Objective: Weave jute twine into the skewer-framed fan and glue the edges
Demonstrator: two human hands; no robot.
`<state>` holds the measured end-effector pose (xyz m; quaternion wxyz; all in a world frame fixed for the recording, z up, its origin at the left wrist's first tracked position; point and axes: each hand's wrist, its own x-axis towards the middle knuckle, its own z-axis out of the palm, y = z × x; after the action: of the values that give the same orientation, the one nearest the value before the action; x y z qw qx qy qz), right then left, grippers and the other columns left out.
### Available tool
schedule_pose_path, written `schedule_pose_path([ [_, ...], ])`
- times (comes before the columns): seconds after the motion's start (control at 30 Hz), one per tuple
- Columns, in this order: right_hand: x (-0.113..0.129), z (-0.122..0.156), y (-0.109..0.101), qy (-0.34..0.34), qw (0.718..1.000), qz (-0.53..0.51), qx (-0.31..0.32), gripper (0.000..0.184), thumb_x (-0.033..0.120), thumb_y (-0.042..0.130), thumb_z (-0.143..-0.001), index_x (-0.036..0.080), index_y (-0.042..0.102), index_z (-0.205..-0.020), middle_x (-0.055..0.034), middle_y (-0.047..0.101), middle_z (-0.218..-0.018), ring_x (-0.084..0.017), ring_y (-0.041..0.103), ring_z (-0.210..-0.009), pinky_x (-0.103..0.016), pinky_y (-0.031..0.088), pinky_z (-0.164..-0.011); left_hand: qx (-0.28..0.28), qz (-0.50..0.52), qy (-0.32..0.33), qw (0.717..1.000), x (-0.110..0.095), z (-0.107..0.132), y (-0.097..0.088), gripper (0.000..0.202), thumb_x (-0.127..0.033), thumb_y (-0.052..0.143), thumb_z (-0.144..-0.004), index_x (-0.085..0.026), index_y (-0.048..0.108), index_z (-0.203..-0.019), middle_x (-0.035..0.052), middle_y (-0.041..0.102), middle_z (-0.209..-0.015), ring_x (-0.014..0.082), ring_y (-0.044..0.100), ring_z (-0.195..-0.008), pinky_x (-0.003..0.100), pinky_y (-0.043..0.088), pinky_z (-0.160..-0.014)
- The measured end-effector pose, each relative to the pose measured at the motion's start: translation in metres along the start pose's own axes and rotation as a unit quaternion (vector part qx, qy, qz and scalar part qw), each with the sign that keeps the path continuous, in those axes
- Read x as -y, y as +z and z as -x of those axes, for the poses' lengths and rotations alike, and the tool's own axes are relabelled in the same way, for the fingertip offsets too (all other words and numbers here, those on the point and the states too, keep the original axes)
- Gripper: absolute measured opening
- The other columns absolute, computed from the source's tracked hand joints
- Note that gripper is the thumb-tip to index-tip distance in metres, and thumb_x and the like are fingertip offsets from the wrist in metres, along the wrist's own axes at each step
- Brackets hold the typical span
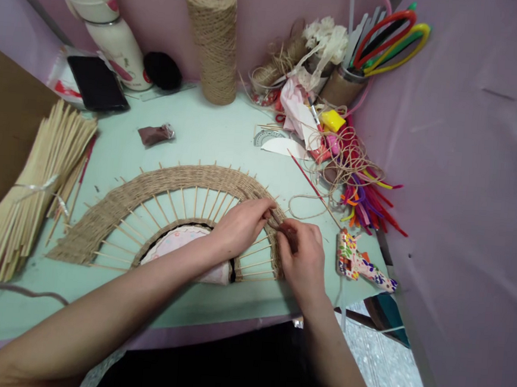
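Observation:
A half-ring fan of woven twine [152,185] on thin wooden sticks lies on the table, with a pale patterned half-disc [171,246] edged in black at its centre. Over the fan's right side, my left hand [243,225] pinches a dark brown strand [275,220], its fingertips pressed together. My right hand [304,251] is closed on the same strand at the fan's right outer edge, with a brown bit bunched under its fingers. The strand seems to run along the woven band; my fingers hide part of it.
Bundled flat wooden sticks [20,198] lie left. Behind stand a white bottle [118,45], a phone [97,82] and a twine cone [212,41]. At right are a scissors holder [344,87], tangled cord [355,153], pipe cleaners [368,199] and a flowered glue gun [360,264]. A small brown packet [155,135] lies mid-table.

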<state>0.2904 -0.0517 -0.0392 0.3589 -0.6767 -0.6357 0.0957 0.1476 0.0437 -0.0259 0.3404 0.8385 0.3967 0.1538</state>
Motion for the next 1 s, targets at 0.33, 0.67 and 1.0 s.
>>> schedule_pose_path([
  [0.33, 0.013, -0.014, 0.007, 0.017, 0.997, 0.065, 0.036, 0.017, 0.018, 0.051, -0.092, 0.02, 0.06, -0.106, -0.0078, 0.069, -0.095, -0.026, 0.055, -0.09, -0.04, 0.043, -0.08, -0.01, 0.036, 0.007, 0.999, 0.002, 0.001, 0.0, 0.036, -0.008, 0.052, -0.086, -0.019, 0.056, -0.12, 0.0039, 0.069, -0.095, 0.0201, 0.064, -0.093, 0.035, 0.05, -0.084],
  [0.67, 0.011, -0.011, 0.017, 0.044, 0.997, 0.058, -0.001, 0.021, 0.017, 0.048, -0.092, 0.019, 0.059, -0.11, -0.0085, 0.068, -0.094, -0.026, 0.053, -0.092, -0.04, 0.043, -0.081, 0.006, 0.017, 0.025, 1.0, 0.004, 0.002, -0.002, 0.038, -0.007, 0.047, -0.086, -0.019, 0.054, -0.121, 0.0045, 0.07, -0.097, 0.0208, 0.063, -0.095, 0.038, 0.049, -0.088],
  [1.0, 0.01, -0.01, 0.021, 0.049, 0.997, 0.059, 0.001, 0.02, 0.019, 0.049, -0.092, 0.019, 0.06, -0.108, -0.0085, 0.068, -0.093, -0.026, 0.053, -0.09, -0.039, 0.042, -0.08, 0.033, -0.01, 0.041, 0.999, -0.004, 0.005, -0.009, 0.043, -0.008, 0.049, -0.081, -0.017, 0.053, -0.123, 0.0084, 0.069, -0.108, 0.0248, 0.061, -0.103, 0.042, 0.047, -0.092],
])
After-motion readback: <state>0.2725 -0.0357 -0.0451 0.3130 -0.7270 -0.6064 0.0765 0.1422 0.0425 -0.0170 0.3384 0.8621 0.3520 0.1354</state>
